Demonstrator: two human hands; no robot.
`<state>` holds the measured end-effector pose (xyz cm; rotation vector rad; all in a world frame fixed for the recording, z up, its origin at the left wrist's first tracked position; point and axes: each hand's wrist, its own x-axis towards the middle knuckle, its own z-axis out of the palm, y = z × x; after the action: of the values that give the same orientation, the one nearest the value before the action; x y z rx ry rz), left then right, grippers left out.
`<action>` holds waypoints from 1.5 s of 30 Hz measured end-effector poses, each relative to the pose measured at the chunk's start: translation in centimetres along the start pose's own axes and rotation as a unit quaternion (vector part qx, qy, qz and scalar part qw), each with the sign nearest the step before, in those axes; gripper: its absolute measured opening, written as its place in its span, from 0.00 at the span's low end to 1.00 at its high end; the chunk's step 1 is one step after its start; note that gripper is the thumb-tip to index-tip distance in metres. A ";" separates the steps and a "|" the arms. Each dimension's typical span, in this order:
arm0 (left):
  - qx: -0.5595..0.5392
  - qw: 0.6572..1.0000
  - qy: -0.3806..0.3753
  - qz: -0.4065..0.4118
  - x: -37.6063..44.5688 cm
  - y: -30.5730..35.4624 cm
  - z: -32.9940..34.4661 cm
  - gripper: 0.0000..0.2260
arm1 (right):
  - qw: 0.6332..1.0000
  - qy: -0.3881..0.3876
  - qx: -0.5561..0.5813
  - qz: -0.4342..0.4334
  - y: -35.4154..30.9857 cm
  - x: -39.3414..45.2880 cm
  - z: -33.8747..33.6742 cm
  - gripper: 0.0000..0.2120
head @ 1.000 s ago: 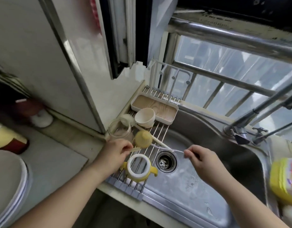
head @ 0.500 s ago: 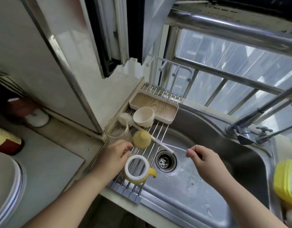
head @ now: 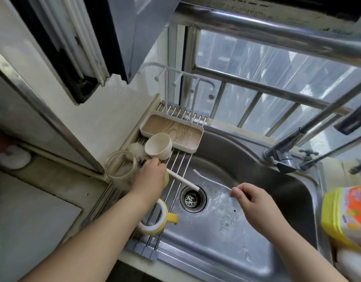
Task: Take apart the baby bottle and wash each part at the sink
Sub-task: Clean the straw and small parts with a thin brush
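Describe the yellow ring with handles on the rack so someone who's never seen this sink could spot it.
Start at the steel sink and go to the wire rack across its left end. At the rack's near end, under the left forearm, lies the yellow collar ring. Unlike the clear glass bottle and cream cap farther back, it is an open hoop with a white inner rim and a stubby yellow handle.

Daylight through window [head: 277,64] (glare on sink [head: 226,231]); edges warped, blurred.
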<state>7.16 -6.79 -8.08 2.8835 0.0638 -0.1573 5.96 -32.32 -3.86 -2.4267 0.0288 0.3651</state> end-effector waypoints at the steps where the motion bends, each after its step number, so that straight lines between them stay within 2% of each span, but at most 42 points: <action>1: -0.013 1.000 0.007 -0.002 0.1 -0.2 0.2 0.12 | 1.000 -0.002 0.002 0.000 0.1 0.0 0.0 0.11; 5: -0.083 0.996 0.038 -0.002 -0.2 -1.1 0.8 0.11 | 1.000 -0.006 0.023 0.000 -0.2 0.1 0.1 0.11; 9: -0.209 0.973 0.101 -0.005 -1.2 -0.9 -0.1 0.07 | 0.999 -0.011 0.040 0.003 -1.1 0.0 0.1 0.11; 11: -0.289 0.949 0.126 -0.015 -2.1 -0.2 -1.6 0.05 | 0.996 -0.014 0.084 0.013 -1.7 -0.1 0.2 0.11; 15: -0.465 0.876 0.127 -0.026 -4.2 1.9 -4.4 0.12 | 0.970 -0.052 0.234 0.030 -4.8 -0.8 0.3 0.08; 18: -0.554 0.827 0.097 -0.016 -5.5 4.0 -5.9 0.11 | 0.944 -0.121 0.306 0.021 -7.5 -1.9 0.0 0.10; 21: -0.595 0.801 0.072 0.016 -6.3 5.4 -6.8 0.13 | 0.920 -0.166 0.354 0.013 -8.5 -3.1 -0.6 0.14; 23: -0.604 0.796 0.040 0.003 -6.5 5.7 -7.0 0.21 | 0.900 -0.181 0.396 0.021 -8.5 -3.9 -1.6 0.13; 25: -0.608 0.792 -0.051 -0.035 -6.7 6.2 -7.4 0.31 | 0.885 -0.183 0.426 0.033 -8.5 -4.8 -2.9 0.12; 26: -0.623 0.771 -0.120 -0.048 -6.9 6.5 -7.7 0.33 | 0.881 -0.177 0.437 0.035 -8.4 -5.3 -3.4 0.12; 27: -0.649 0.735 -0.189 -0.053 -7.0 6.8 -7.9 0.30 | 0.879 -0.169 0.444 0.034 -8.4 -5.7 -4.0 0.12; 28: -0.675 0.695 -0.242 -0.053 -7.3 7.2 -8.1 0.26 | 0.881 -0.160 0.445 0.032 -8.3 -6.1 -4.4 0.13; 29: -0.691 0.669 -0.271 -0.047 -7.5 7.8 -8.4 0.23 | 0.885 -0.151 0.440 0.032 -8.0 -6.5 -4.7 0.14; 31: -0.727 0.630 -0.271 -0.043 -7.8 8.9 -8.6 0.18 | 0.901 -0.124 0.413 0.044 -7.3 -7.0 -5.0 0.13; 33: -0.765 0.593 -0.243 -0.073 -7.6 9.6 -8.4 0.17 | 0.929 -0.070 0.359 0.058 -6.3 -7.6 -5.7 0.12; 34: -0.772 0.590 -0.220 -0.085 -7.3 9.9 -8.5 0.16 | 0.944 -0.034 0.325 0.054 -5.7 -7.9 -6.3 0.10; 37: -0.745 0.649 -0.134 -0.082 -6.4 10.2 -8.8 0.07 | 0.982 0.082 0.168 -0.023 -4.1 -9.5 -8.7 0.06; 40: -0.719 0.689 -0.074 -0.058 -5.7 10.3 -9.5 0.02 | 0.989 0.115 0.052 -0.081 -3.8 -11.2 -10.2 0.05; 42: -0.712 0.699 -0.051 -0.039 -5.5 10.4 -9.9 0.05 | 0.989 0.108 -0.004 -0.098 -3.9 -11.7 -10.5 0.04; 45: -0.692 0.721 -0.022 -0.017 -5.2 10.4 -10.3 0.14 | 0.989 0.114 -0.028 -0.093 -4.0 -12.0 -10.6 0.03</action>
<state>3.61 -14.36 4.95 1.3533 0.1445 -0.1039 -2.41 -36.80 9.59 -2.4905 -0.1089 0.0045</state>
